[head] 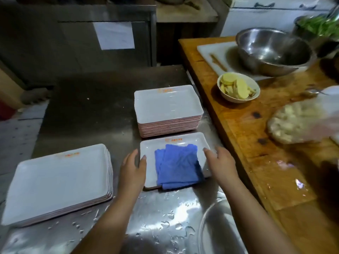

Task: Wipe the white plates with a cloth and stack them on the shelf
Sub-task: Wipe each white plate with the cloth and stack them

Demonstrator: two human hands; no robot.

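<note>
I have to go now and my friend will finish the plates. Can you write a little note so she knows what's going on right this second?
Left hand: holds the left edge of the single plate, thumb on the rim.
Right hand: holds its right edge the same way.
The folded blue cloth lies on that plate, on the wet steel counter.
Behind it stands a tall stack of the same plates; to the left, a low stack of bigger plates.
Done: I cannot tell which plates are wiped.
Left: wipe this plate and any unwiped ones, then stack them on the shelf.
</note>
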